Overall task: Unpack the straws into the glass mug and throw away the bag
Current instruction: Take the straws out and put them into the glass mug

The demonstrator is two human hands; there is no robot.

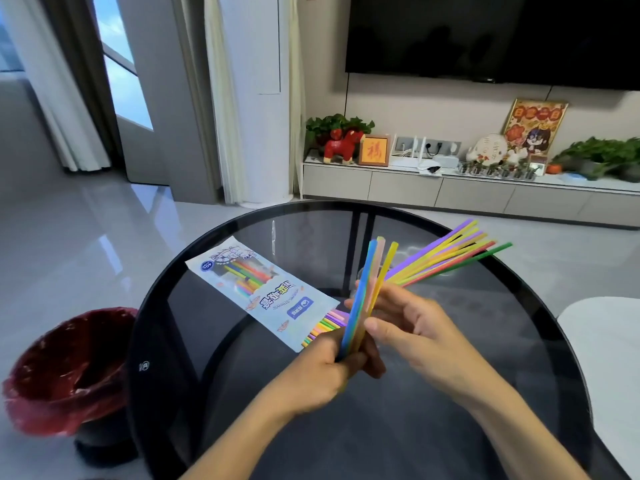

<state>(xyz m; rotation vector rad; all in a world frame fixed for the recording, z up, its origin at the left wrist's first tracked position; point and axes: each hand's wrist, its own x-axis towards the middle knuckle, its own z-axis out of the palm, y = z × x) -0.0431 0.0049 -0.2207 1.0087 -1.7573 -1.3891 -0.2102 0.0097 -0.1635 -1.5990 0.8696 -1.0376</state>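
My left hand [322, 372] grips the lower ends of a few straws [363, 296], blue, pink and yellow, which stand nearly upright over the round glass table [433, 427]. My right hand [419, 330] holds a fan of several coloured straws [450, 254] that points up and to the right, and its thumb lies against the upright ones. The printed straw bag [263, 289] lies flat on the table to the left of my hands, with more straw ends [325, 327] sticking out of its open near end. I cannot make out the glass mug.
A bin lined with a red bag [69, 368] stands on the floor left of the table. A white rounded surface [609, 358] is at the right edge. A TV cabinet [450, 192] with plants and ornaments runs along the far wall.
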